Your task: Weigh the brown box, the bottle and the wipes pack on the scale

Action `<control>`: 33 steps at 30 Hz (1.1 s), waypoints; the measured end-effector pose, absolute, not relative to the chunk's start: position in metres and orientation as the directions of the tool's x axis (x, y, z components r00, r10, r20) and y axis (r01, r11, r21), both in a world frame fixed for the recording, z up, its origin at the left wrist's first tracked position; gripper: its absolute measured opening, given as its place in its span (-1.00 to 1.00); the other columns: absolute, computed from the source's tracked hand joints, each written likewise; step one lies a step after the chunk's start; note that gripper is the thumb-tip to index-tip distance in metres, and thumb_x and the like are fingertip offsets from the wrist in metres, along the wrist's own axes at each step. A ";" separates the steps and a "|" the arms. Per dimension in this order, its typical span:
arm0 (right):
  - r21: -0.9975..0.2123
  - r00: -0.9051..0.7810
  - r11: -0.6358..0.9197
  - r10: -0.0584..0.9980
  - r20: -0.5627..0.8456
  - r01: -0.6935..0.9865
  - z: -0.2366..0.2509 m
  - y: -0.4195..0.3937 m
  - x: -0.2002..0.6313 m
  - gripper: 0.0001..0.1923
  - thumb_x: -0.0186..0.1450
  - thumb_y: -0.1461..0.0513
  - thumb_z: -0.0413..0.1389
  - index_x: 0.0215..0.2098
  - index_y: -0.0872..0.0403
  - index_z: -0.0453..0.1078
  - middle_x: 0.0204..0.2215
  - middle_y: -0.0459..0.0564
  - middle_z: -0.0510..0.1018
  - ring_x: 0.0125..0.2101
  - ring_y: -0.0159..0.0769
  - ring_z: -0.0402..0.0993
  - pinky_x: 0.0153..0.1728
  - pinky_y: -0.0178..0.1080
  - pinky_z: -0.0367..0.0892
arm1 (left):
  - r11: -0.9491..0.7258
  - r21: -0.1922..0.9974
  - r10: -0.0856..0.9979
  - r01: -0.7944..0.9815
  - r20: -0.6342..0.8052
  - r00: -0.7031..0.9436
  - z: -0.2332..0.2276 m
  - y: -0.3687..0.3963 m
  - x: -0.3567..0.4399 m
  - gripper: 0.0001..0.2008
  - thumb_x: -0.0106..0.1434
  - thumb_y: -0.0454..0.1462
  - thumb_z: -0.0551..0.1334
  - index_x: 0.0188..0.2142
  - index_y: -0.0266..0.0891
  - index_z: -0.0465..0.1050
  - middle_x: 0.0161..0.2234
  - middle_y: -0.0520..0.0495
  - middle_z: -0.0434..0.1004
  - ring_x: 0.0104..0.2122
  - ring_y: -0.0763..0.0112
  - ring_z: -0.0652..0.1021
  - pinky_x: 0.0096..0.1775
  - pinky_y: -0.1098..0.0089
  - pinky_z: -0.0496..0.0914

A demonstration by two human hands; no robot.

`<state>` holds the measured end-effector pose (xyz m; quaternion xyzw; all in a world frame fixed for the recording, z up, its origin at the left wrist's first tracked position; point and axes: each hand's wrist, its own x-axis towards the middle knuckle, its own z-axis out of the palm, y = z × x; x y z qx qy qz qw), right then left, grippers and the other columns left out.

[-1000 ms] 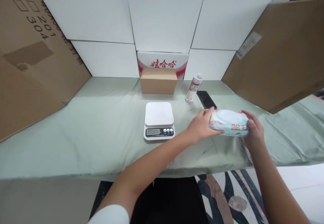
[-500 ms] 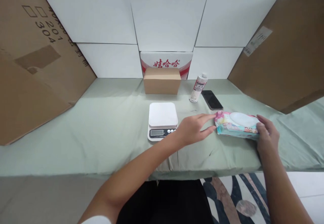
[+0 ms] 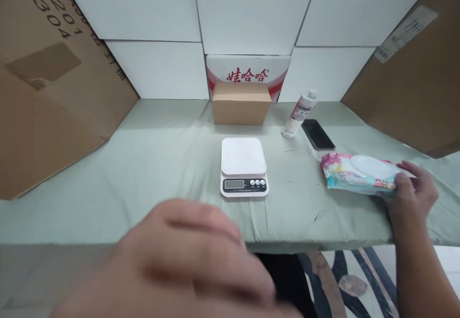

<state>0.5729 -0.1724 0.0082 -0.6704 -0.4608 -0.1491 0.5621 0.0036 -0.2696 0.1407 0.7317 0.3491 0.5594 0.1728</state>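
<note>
At the right, my right hand [image 3: 413,191] grips the end of a pack of wet wipes [image 3: 359,174], thumb on the near side and fingers behind it. The pack is pink and light blue with a white oval lid, and it lies low over the cloth. My left hand [image 3: 187,255] is close to the camera at the lower middle, large and smeared by motion. Its fingers look bent, but whether anything is in them does not show. Beyond it stands a white kitchen scale [image 3: 243,164] with a small display and buttons, touched by neither hand.
A small brown cardboard box [image 3: 241,107] stands at the back before a white carton with red lettering [image 3: 247,69]. To its right are a white bottle [image 3: 300,114] and a black phone [image 3: 318,134]. Large cardboard panels [image 3: 46,102] flank the green cloth [image 3: 165,164] on both sides.
My left hand has left the wipes' near end and come back left, up close to the camera. My right hand keeps its grip on the wipes. The view has shifted.
</note>
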 end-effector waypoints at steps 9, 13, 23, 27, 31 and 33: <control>-0.213 -0.009 0.527 0.387 0.922 0.823 0.075 -0.163 0.419 -0.76 0.34 0.08 0.17 -0.08 -0.09 0.59 -0.23 0.15 0.69 -0.18 0.05 0.64 -0.12 0.11 0.50 | -0.518 0.838 0.759 0.172 0.543 -0.358 0.090 -0.073 0.011 -0.44 0.47 0.15 0.17 -0.41 -0.20 0.64 -0.47 -0.12 0.68 -0.40 0.32 0.69 -0.26 0.35 0.58; -0.643 0.105 0.576 0.698 0.708 0.505 0.074 -0.089 0.331 -0.68 0.45 -0.02 0.10 0.01 -0.06 0.54 -0.05 0.09 0.67 -0.01 -0.04 0.63 0.07 0.09 0.52 | -0.408 0.913 0.787 -0.010 0.345 -0.511 0.051 -0.003 0.011 -0.43 0.50 0.14 0.09 -0.06 -0.25 0.67 0.04 -0.31 0.73 0.07 0.15 0.71 0.04 0.28 0.59; -0.961 0.140 0.267 0.951 0.275 0.074 0.007 0.060 0.283 0.01 0.20 -0.34 0.10 0.49 -0.15 0.08 0.54 0.04 0.16 0.54 -0.03 0.07 0.54 0.27 0.06 | -0.123 0.949 0.974 -0.291 0.059 -0.221 0.034 0.023 0.007 -0.28 0.56 0.17 -0.25 0.36 -0.03 0.41 0.51 -0.09 0.23 0.48 0.30 0.32 0.47 0.23 0.20; -0.955 0.035 0.290 0.956 0.293 0.068 0.004 0.060 0.279 0.00 0.23 -0.31 0.13 0.53 -0.23 0.04 0.51 -0.05 0.24 0.50 -0.09 0.19 0.51 0.18 0.18 | -0.102 0.951 0.984 -0.291 0.053 -0.170 0.034 0.027 0.005 -0.24 0.54 0.20 -0.28 0.29 -0.07 0.46 0.50 -0.12 0.26 0.48 0.25 0.33 0.49 0.18 0.17; -0.940 -0.010 0.337 0.941 0.337 0.047 0.012 0.054 0.277 0.07 0.21 -0.32 0.18 0.55 -0.16 0.03 0.50 -0.01 0.25 0.49 -0.03 0.19 0.51 0.14 0.19 | -0.119 0.939 0.977 -0.322 0.053 -0.207 0.031 0.026 0.005 -0.37 0.52 0.24 -0.12 -0.04 -0.11 0.51 0.40 -0.22 0.43 0.41 0.18 0.45 0.46 0.08 0.25; -0.925 -0.001 0.373 0.927 0.374 0.068 0.016 0.050 0.276 0.08 0.19 -0.34 0.20 0.54 -0.15 0.07 0.49 0.00 0.28 0.48 0.01 0.21 0.50 0.13 0.20 | -0.168 0.928 0.965 -0.333 0.087 -0.247 0.030 0.023 0.005 -0.51 0.46 0.22 0.09 -0.26 -0.12 0.37 0.29 -0.25 0.57 0.31 0.15 0.56 0.42 0.04 0.32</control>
